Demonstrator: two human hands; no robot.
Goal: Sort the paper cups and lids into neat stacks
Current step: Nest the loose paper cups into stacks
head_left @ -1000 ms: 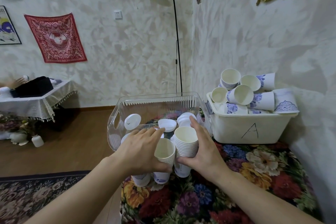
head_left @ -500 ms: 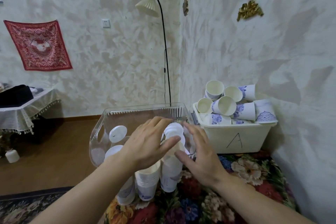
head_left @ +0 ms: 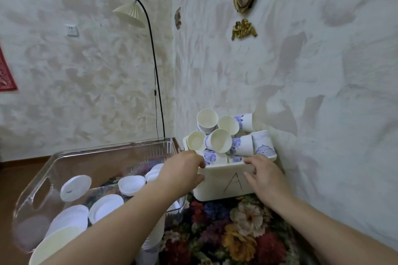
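Loose paper cups (head_left: 219,141), white with blue flower prints, lie piled in a white bin (head_left: 217,187) marked "A". My left hand (head_left: 183,171) is at the bin's front left corner, fingers loosely curved by the rim with nothing in them. My right hand (head_left: 266,175) is at the front rim right of the "A", fingers relaxed and empty. White lids (head_left: 131,185) lie scattered in a clear plastic bin (head_left: 32,196) on the left. Stacked cups (head_left: 154,237) stand under my left forearm, partly hidden. One cup rim (head_left: 53,243) shows at the lower left.
The bins sit on a flowered tablecloth (head_left: 237,234) in a room corner, with the wall close behind and to the right. A floor lamp (head_left: 129,14) rises behind the clear bin. Wooden floor (head_left: 13,163) lies off the table's left side.
Both hands have left the cup stacks and moved up and right to the white bin's front rim. The view has swung right and upward.
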